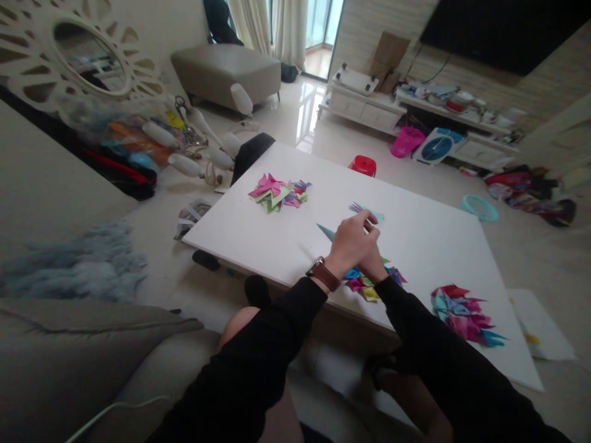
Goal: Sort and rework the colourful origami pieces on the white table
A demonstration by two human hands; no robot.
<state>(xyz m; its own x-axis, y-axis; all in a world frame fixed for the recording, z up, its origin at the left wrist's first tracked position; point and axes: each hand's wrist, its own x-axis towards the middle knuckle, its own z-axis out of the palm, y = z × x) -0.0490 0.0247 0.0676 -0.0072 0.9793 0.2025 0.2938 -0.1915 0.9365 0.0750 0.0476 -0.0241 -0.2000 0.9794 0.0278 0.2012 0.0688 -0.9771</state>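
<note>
My left hand [349, 241] is closed above the white table [277, 240], with a pointed blue-grey piece of folded paper [325, 232] sticking out on its left side. Pressed up against it, my right hand [370, 249] has curled fingers; what lies between them is hidden. Just beyond the hands are a light blue paper and thin pointed strips [356, 208]. Partly covered by my wrists, a pile of colourful folded papers [369, 293] lies at the near edge. Another pile of folded papers [272, 192] is at the far left, and a third heap [464, 314] at the right.
Beyond the table stand a red stool [364, 165], a pink basket [406, 141] and a white TV cabinet [346, 104]. A lamp with white shades [217, 157] is on the floor at left. The grey sofa [138, 363] is close at my left.
</note>
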